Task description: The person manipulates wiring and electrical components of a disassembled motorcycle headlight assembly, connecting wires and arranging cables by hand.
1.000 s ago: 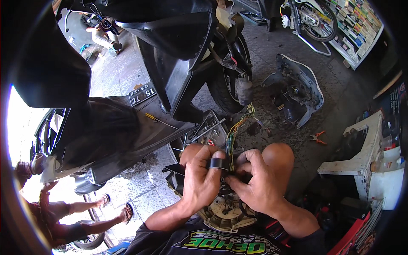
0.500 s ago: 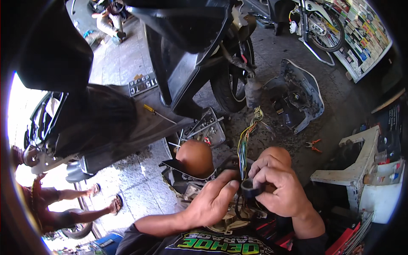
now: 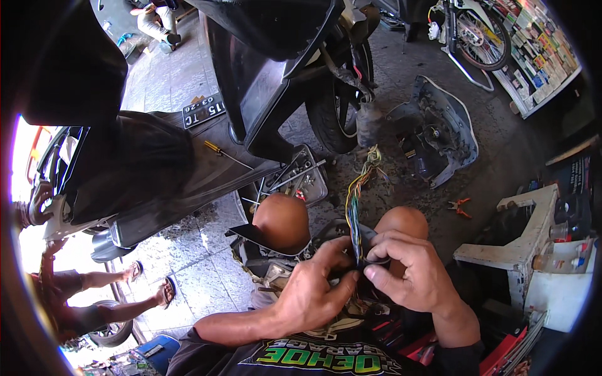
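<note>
I log: multicoloured wiring harness (image 3: 355,213); left hand (image 3: 313,289), fingers pinching lower section; right hand (image 3: 409,271), fingers bent beside it, grasp I cannot tell; orange-handled pliers (image 3: 461,208).

Light from the left bleaches the tiled floor (image 3: 202,293); the right side is dim, the fisheye rim black.

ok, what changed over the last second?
The black roll went from the left hand rightward to the right hand, the left letting go; it can't be made out now. Both hands stay at the wire bundle; orange-handled pliers and yellow-handled screwdriver lie as before.
</note>
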Available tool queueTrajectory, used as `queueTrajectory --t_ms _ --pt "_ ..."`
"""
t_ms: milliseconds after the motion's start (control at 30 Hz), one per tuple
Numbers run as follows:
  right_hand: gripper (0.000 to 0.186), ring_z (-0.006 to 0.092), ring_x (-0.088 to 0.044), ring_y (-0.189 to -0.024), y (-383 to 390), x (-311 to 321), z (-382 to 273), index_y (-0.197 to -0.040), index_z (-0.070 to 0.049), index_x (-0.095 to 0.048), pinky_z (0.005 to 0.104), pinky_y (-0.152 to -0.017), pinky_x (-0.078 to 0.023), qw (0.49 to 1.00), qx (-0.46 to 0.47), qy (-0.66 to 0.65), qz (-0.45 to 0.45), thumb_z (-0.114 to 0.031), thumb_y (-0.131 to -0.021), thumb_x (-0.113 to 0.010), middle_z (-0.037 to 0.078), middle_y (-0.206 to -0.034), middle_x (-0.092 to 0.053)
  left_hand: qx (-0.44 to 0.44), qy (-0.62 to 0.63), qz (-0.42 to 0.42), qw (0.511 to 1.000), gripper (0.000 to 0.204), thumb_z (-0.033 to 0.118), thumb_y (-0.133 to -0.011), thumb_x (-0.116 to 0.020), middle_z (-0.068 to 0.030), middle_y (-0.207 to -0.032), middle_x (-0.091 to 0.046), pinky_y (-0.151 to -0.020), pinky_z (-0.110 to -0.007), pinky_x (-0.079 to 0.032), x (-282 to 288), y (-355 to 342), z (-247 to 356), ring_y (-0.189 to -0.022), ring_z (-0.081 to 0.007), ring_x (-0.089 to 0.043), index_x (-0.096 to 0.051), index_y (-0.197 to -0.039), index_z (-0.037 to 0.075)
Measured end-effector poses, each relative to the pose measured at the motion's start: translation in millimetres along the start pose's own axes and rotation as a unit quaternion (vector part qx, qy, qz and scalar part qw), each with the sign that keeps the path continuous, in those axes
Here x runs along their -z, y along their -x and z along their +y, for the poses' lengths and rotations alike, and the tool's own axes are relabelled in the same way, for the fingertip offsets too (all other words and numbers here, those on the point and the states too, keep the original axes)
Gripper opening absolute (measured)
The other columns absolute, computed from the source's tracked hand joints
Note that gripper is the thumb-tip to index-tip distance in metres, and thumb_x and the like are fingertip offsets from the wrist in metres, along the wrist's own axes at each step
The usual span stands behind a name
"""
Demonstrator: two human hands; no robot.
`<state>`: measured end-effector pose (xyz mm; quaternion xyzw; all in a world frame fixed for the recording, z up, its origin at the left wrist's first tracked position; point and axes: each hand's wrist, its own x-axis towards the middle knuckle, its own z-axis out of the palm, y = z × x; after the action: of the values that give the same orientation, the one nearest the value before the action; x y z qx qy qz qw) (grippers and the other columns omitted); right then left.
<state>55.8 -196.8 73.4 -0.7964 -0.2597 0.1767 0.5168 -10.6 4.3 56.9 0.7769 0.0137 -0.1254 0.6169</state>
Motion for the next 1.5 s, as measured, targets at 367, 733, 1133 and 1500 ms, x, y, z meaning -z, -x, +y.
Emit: queueTrajectory --t_ms 367,733,1133,1500 --pt "0.011 0.028 -0.067 -0.072 -13 -6 21 -0.098 0.0 -0.073 0.0377 -0.069 -0.051 0.999 -0.032 -0.026 0.0 -0.01 -0.092 -0.075 0.015 -0.083 -0.067 -0.068 -0.023 0.011 0.997 0.054 0.005 -0.096 -0.063 -0.0197 -0.087 -0.072 -0.069 -0.039 -0.057 2 -1 -8 -0.075 -0.0295 -0.073 -0.046 -0.147 -0.003" --pt "0.021 0.0075 -0.063 -0.073 -10 -24 21 -0.117 0.0 -0.059 0.0233 -0.06 -0.051 0.942 -0.173 -0.277 0.079 0.004 -0.096 -0.061 0.006 -0.091 -0.068 -0.018 -0.086 -0.012 0.996 0.102 -0.001 -0.093 -0.063 -0.0235 -0.086 -0.075 -0.073 -0.042 -0.058 0 -12 1 -0.077 -0.0357 -0.077 0.012 -0.163 -0.001" --pt "0.024 0.0167 -0.057 -0.119 -24 2 30 -0.113 0.0 -0.069 0.0317 -0.098 -0.044 0.939 -0.068 -0.287 -0.174 -0.009 -0.091 -0.063 0.009 -0.126 -0.061 -0.225 -0.193 0.084 0.951 0.1 0.001 -0.09 -0.069 -0.0288 -0.091 -0.073 -0.059 -0.044 -0.06 -12 -9 -21 -0.07 -0.0399 -0.075 0.005 -0.155 -0.02" --pt "0.025 0.0202 -0.054 -0.118 -15 1 25 -0.093 -0.002 -0.071 0.0339 -0.099 -0.043 0.956 -0.018 -0.282 -0.084 -0.025 -0.095 -0.08 0.015 -0.134 -0.051 -0.072 -0.124 0.099 0.985 0.082 0.003 -0.091 -0.07 -0.0196 -0.092 -0.073 -0.07 -0.043 -0.06 -9 -1 -17 -0.079 -0.0354 -0.076 -0.02 -0.156 -0.006"
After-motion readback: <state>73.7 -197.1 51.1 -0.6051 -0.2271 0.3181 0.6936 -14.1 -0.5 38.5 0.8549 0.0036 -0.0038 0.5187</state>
